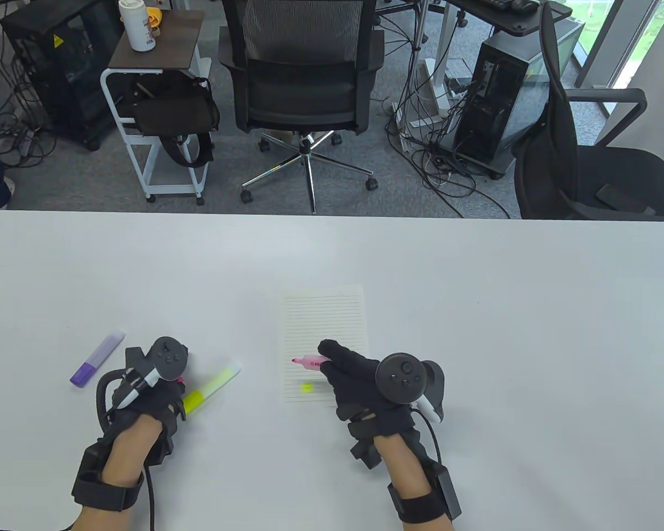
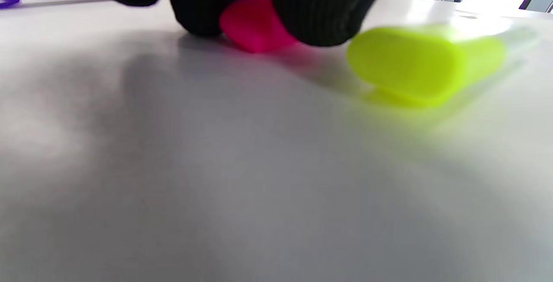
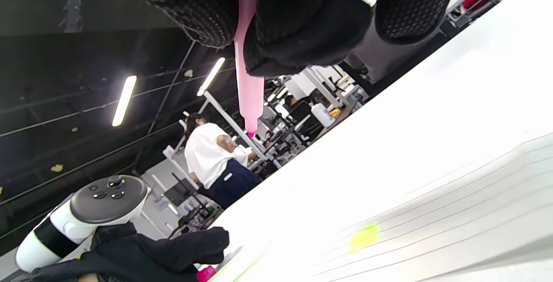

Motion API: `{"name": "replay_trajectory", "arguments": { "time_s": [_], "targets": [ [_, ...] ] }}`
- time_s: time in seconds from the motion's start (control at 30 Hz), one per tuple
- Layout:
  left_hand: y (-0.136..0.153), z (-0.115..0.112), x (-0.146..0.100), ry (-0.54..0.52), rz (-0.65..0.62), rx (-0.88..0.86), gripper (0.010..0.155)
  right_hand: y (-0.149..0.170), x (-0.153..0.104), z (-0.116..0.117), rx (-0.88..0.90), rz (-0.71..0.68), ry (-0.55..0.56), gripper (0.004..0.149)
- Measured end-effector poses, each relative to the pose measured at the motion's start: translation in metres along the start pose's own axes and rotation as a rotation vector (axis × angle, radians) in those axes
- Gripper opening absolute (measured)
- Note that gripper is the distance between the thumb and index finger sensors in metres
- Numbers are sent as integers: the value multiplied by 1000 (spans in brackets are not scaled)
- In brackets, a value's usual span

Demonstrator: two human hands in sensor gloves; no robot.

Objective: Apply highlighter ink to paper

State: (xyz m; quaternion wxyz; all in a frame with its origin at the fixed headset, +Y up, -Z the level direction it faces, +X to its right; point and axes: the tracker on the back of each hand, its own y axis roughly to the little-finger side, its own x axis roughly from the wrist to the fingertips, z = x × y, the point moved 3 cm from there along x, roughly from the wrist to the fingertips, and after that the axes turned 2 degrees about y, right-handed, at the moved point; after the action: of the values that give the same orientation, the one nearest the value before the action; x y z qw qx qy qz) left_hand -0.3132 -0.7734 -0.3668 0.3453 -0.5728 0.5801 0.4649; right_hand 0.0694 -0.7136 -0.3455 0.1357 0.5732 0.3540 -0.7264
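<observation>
A lined paper sheet (image 1: 323, 326) lies mid-table with a small yellow-green mark (image 1: 307, 388) near its lower edge; the mark also shows in the right wrist view (image 3: 363, 237). My right hand (image 1: 346, 368) grips an uncapped pink highlighter (image 1: 310, 362), tip pointing left, held above the sheet's left side; in the right wrist view the pink highlighter (image 3: 249, 87) hangs clear of the paper. My left hand (image 1: 144, 398) rests on the table left of the sheet and holds the pink cap (image 2: 255, 27).
A yellow highlighter (image 1: 213, 387) lies just right of my left hand, also in the left wrist view (image 2: 414, 64). A purple highlighter (image 1: 97, 359) lies further left. Office chairs and a cart stand beyond the table's far edge.
</observation>
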Motion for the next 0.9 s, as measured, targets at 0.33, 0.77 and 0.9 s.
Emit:
{"name": "replay_trajectory", "arguments": {
  "time_s": [0.33,0.77,0.9],
  "targets": [
    [-13,18,-20,-123,-59,-16,72,21,-4,-22,11,137,30,43],
    [-154,-7,-91,-169,-641,109,64,22,-13,-42,-79,55,3,43],
    [-172,-24,-87,-84,-665,137,66,19,-23,-37,-101,-16,16,42]
  ]
}}
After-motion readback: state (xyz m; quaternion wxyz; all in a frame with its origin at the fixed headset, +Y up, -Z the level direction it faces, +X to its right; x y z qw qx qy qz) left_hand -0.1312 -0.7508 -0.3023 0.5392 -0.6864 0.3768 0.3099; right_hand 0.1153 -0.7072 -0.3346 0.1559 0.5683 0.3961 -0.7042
